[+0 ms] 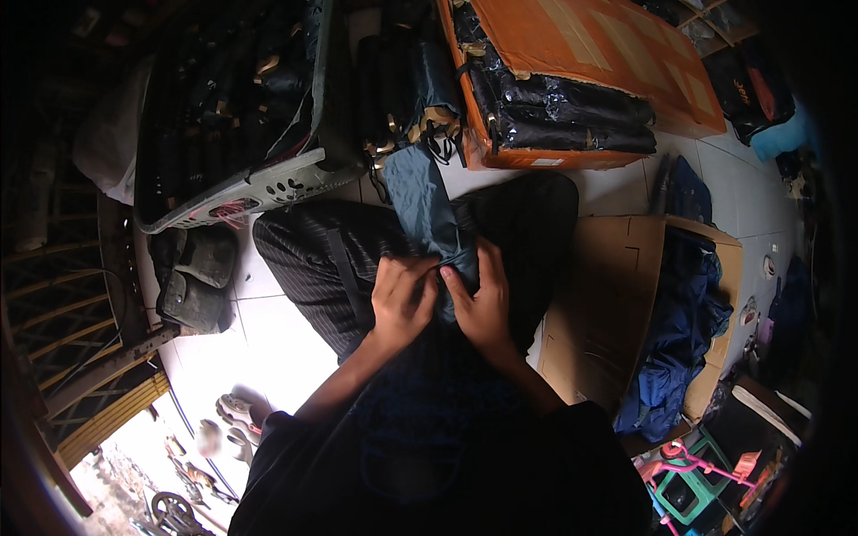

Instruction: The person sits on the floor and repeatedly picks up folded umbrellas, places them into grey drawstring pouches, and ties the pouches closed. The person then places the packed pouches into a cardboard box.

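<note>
A long, narrow piece of grey-blue folded cloth [416, 192], shaped like a furled umbrella, stretches away from me between my knees. My left hand [404, 297] has its fingers bent and pinched at the cloth's near left edge. From the other side my right hand [480, 299] grips the same cloth, its thumb pressed on top. The two hands almost meet, thumb near thumb. What lies inside the cloth, and its end beneath my hands, is hidden.
At the far left a grey plastic crate [295, 177] holds several dark rolls. An orange carton [590, 40] with plastic-wrapped black rolls [572, 125] stands at the far right. A brown cardboard box [601, 304] with dark blue cloth [675, 330] is right of me. Dark shoes [195, 290] lie left.
</note>
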`<state>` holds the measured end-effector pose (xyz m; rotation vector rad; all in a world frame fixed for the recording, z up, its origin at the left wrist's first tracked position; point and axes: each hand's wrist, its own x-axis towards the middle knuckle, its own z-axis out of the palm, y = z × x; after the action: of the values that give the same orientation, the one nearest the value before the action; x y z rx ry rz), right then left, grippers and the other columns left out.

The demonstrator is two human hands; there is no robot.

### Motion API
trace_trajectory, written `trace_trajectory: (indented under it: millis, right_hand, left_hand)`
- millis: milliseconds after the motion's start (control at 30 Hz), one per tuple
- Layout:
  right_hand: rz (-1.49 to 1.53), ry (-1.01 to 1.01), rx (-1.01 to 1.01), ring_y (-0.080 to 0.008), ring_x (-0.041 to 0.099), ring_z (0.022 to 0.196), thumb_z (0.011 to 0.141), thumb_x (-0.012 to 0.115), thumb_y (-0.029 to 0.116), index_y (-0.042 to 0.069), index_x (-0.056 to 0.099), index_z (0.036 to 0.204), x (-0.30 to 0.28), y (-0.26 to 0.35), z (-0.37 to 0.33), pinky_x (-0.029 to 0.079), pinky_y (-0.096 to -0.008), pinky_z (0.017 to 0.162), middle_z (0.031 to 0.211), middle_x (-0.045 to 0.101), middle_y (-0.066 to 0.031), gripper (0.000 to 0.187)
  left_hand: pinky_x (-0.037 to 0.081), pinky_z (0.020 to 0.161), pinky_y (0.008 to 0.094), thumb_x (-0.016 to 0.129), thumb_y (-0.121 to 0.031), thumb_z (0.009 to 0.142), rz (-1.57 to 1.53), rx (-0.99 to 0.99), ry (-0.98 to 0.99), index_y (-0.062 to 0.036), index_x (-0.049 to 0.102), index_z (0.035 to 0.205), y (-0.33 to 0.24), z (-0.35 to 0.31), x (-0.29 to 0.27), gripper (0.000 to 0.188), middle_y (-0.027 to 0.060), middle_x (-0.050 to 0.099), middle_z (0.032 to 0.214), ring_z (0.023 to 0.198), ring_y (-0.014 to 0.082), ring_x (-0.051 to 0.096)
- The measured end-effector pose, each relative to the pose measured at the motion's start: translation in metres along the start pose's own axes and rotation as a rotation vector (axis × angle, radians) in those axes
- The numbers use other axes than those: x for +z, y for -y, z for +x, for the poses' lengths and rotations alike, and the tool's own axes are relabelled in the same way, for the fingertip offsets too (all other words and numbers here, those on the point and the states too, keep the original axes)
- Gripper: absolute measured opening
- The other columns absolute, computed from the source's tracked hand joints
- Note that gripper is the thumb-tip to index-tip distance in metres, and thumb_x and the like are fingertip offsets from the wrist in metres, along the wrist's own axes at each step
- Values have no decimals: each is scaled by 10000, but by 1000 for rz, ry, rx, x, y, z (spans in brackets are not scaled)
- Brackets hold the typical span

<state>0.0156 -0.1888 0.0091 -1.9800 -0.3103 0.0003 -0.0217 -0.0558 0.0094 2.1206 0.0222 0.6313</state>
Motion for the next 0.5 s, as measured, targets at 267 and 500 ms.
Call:
trace_trajectory:
  millis: [267,500]
  right_hand:
    - [105,23,-43,-351,563,1058,777,737,124,-36,517,1201,0,12,10,442,-385,897,1131,551,-204,504]
    - [37,50,-91,-288,580,1039,765,750,96,-26,459,1252,2,16,12,445,-348,895,1131,545,-186,580]
  left_hand:
    - [396,921,283,552,-204,958,-968,-814,-222,-10,463,1182,16,-9,20,310,58,578,1035,1007,138,533]
    - [374,964,283,587,-252,937,-1130,-792,10,-5,509,1194,13,-5,8,366,68,590,1150,1076,138,529]
